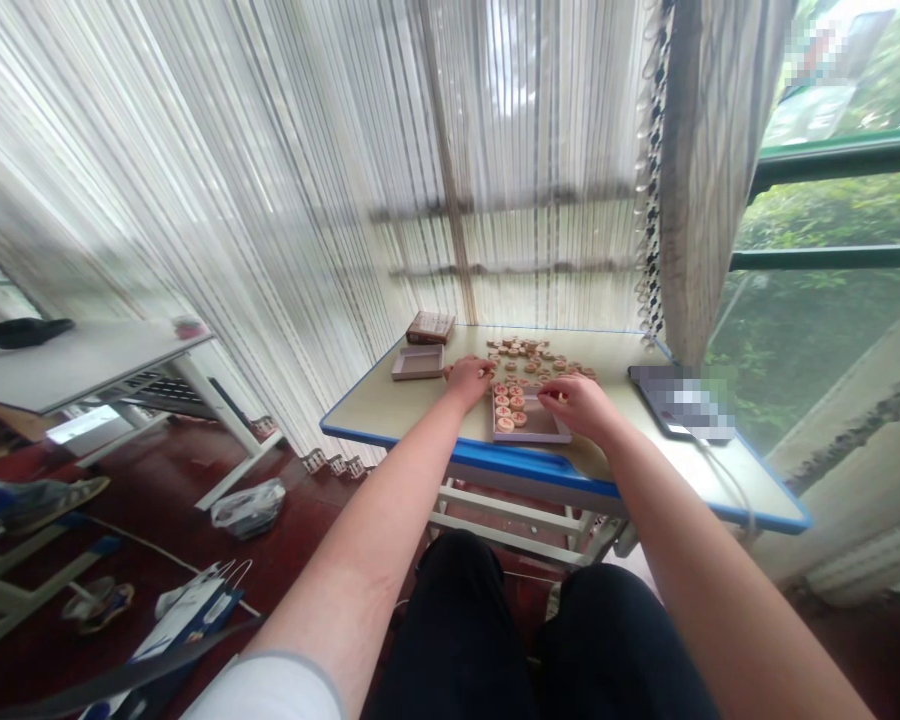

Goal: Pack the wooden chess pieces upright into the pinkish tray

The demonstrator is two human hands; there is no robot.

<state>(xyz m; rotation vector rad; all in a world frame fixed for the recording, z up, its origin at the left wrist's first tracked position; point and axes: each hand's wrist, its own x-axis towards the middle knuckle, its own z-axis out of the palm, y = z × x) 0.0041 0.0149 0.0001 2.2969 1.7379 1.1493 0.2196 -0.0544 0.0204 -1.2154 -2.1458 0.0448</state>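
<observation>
A shallow open box (547,436) sits near the table's front edge. Along its left side, round wooden Chinese chess pieces (503,401) with red characters lie in two columns. My right hand (581,402) hangs over the right part of this box, fingers pinched together on what looks like a chess piece, mostly hidden by the fingertips. Just left of the box rests my left hand (468,381), its fingers curled around a pale chess piece, only partly visible. More loose pieces (521,347) are scattered behind the box, some stacked or overlapping.
An empty shallow lid (418,363) and a brown printed box (431,327) stand at the table's back left. At the right lies a dark laptop-like device (679,402) with a cable. Striped curtains (525,240) hang behind the table (375,415). Another person's foot (60,500) shows at left.
</observation>
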